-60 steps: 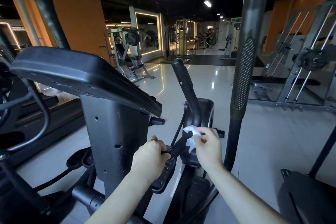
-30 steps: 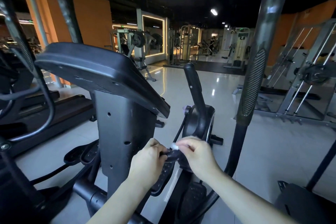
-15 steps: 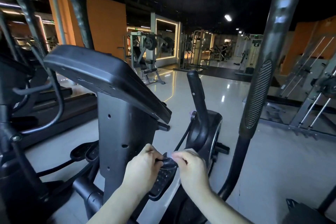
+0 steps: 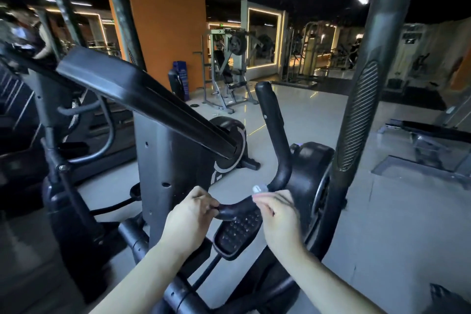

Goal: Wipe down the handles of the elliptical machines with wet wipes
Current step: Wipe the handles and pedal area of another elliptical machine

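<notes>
A black curved fixed handle (image 4: 274, 132) of the elliptical rises from low centre up to a rounded tip. My left hand (image 4: 190, 214) grips its lower end next to the console post. My right hand (image 4: 276, 214) is curled round the handle's bend with a white wet wipe (image 4: 258, 189); only a small piece of the wipe shows above my fingers. A tall swinging handle (image 4: 356, 115) with a ribbed grip stands to the right, touched by neither hand.
The console (image 4: 142, 99) slants overhead on the left, on a grey post (image 4: 163, 160). A studded pedal (image 4: 237, 234) lies below my hands. Another machine (image 4: 51, 135) stands at the left, a bench (image 4: 433, 135) at the right, weight machines (image 4: 229, 71) behind.
My right hand has slid with the wipe from the handle's bend down toward my left hand and back a little. The camera has turned left and closer. My left hand has kept its grip.
</notes>
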`<state>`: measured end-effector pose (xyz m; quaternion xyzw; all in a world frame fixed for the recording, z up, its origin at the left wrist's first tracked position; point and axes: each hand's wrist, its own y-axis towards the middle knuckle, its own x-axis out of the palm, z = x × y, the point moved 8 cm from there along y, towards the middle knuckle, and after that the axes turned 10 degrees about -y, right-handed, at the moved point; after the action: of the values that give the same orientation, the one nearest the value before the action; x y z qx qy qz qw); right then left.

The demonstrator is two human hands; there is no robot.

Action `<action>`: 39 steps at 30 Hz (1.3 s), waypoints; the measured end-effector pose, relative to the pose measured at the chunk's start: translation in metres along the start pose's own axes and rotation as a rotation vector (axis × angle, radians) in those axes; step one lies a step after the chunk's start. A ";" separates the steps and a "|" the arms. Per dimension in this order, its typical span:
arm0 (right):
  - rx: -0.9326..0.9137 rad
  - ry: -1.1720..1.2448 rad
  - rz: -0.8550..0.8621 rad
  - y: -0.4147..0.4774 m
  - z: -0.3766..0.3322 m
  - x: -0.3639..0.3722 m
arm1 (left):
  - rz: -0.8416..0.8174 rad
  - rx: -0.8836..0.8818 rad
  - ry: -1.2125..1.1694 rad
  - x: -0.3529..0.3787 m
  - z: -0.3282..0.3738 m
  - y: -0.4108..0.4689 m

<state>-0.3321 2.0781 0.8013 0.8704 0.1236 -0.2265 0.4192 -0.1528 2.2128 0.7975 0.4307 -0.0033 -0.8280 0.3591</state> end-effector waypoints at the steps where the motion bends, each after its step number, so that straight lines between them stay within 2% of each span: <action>1: 0.022 0.069 -0.093 -0.010 -0.007 0.008 | 0.013 -0.016 -0.004 -0.001 0.001 -0.001; 3: 0.053 0.183 -0.167 -0.015 -0.011 0.011 | 0.026 -0.032 -0.009 -0.004 0.003 -0.003; 4: 0.040 0.192 -0.126 -0.008 -0.010 0.004 | 0.020 -0.026 -0.007 -0.004 0.005 -0.005; 8: -0.137 -0.112 0.134 0.034 -0.003 -0.021 | 0.015 -0.021 -0.015 -0.007 0.008 -0.007; 12: -0.154 -0.290 0.122 0.048 0.017 -0.010 | 0.010 -0.013 -0.014 -0.008 0.010 -0.007; 15: -0.109 -0.332 0.108 0.035 0.018 -0.002 | -0.012 -0.008 -0.032 -0.008 0.009 -0.004; 21: 0.282 -0.084 0.053 0.006 0.009 0.008 | -0.083 0.035 0.013 -0.004 0.006 -0.001; 27: 0.354 0.105 0.121 -0.037 -0.038 0.030 | -0.089 0.105 -0.033 -0.004 0.006 -0.002; 32: 0.404 0.253 -0.020 -0.048 -0.063 0.052 | -0.105 0.105 -0.088 -0.008 0.002 -0.005; 35: 0.423 0.378 -0.059 -0.039 -0.069 0.040 | -0.013 0.054 -0.213 -0.019 -0.010 -0.020; 37: 0.372 0.385 -0.121 -0.034 -0.072 0.036 | 0.026 -0.002 -0.444 -0.026 -0.014 -0.032; 39: 0.324 0.388 -0.220 -0.032 -0.072 0.039 | -0.027 -0.061 -0.702 -0.024 -0.007 -0.042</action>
<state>-0.2900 2.1555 0.7998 0.9346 0.2575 -0.1165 0.2158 -0.1639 2.2605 0.7973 0.1088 -0.0961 -0.9299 0.3378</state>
